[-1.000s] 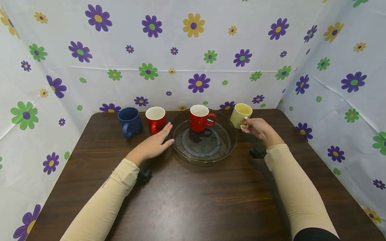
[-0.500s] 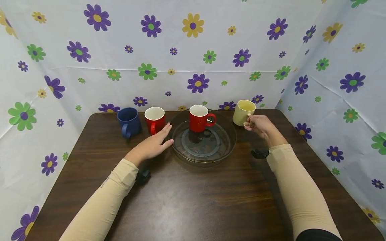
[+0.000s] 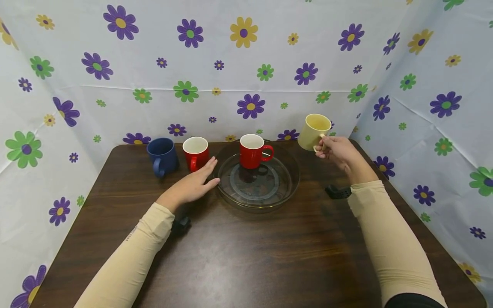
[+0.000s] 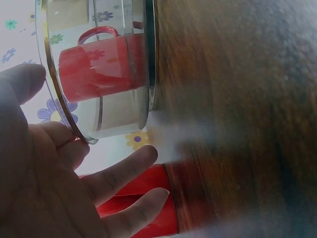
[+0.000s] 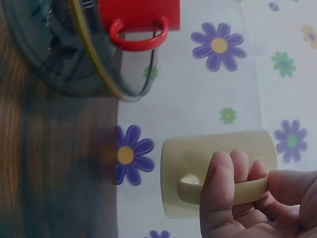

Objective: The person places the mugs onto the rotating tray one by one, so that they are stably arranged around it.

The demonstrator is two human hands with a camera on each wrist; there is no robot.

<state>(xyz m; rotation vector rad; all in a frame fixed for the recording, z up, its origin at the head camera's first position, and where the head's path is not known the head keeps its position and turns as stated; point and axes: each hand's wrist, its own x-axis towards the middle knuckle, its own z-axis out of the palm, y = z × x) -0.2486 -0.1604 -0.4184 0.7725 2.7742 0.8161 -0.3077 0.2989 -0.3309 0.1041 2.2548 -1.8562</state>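
Note:
My right hand [image 3: 339,152] grips a pale yellow mug [image 3: 311,134] by its handle and holds it raised off the table at the back right. In the right wrist view the fingers curl round the mug's handle [image 5: 250,191]. My left hand [image 3: 191,187] is spread, with straight fingers at the left rim of a round glass dish [image 3: 256,206]; thumb and fingertips are at that rim in the left wrist view. Inside the dish stands a red mug [image 3: 250,155], white within, its handle to the right. Another red mug [image 3: 196,150] stands just beyond my left fingers.
A blue mug [image 3: 161,154] stands left of the red one, handle facing front. Flowered white cloth [image 3: 215,51] hangs behind and at both sides of the dark wooden table [image 3: 246,256]. Black wrist devices sit under both wrists.
The yellow mug has risen from the table in my right hand and shifted slightly right. My left hand has stayed at the dish, and the other mugs have not moved.

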